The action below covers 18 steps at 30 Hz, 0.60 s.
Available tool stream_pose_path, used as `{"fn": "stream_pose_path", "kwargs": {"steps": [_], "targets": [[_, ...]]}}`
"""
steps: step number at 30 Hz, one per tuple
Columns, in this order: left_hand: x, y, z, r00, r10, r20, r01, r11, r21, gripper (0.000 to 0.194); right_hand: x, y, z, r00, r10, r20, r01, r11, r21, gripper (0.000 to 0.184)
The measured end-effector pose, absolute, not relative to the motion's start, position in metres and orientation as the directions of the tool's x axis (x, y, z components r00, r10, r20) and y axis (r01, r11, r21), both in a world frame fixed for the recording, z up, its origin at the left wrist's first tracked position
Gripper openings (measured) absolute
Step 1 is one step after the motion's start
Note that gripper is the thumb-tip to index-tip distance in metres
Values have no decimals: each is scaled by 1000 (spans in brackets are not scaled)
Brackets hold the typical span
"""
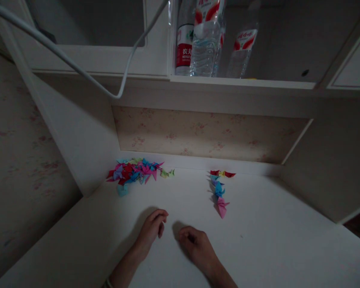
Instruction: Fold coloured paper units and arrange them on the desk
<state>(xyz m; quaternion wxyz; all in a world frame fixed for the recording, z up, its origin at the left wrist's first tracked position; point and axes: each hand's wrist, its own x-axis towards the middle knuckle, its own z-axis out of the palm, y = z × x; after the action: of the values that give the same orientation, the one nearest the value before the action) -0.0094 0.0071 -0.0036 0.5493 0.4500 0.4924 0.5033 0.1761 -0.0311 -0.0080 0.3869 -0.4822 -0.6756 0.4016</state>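
Note:
My left hand [152, 229] rests over the white desk [258, 240], fingers loosely bent and thumb apart, with nothing seen in it. Beside it, my right hand [195, 243] is curled closed on the desk, and no object shows in its fingers. Beyond the left hand lies a heap of folded paper cranes [135, 170] in red, pink, blue and green. A pale blue folded paper [122, 190] sits at its near edge. Ahead of my right hand several cranes form a line, with a pink crane [222, 207] nearest and a blue crane [219, 189] behind it.
A shelf [243, 83] above the desk holds plastic bottles, among them a clear bottle [206, 44] with a red and white label. A white cable or arm [78, 70] crosses the upper left. Side panels [69, 124] bound the desk, with flowered wallpaper [198, 132] at the back.

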Motion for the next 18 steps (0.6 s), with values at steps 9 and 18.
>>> {"fn": "stream_pose_path", "kwargs": {"steps": [9,18], "targets": [[-10,6,-3,21,994,-111,-120,112,986,15,176,-31,-11,-236,962,136,336,212,-918,15],[-10,4,3,38,995,-88,-100,92,991,7,175,-33,-9,-240,963,124,328,201,-923,15]]}}
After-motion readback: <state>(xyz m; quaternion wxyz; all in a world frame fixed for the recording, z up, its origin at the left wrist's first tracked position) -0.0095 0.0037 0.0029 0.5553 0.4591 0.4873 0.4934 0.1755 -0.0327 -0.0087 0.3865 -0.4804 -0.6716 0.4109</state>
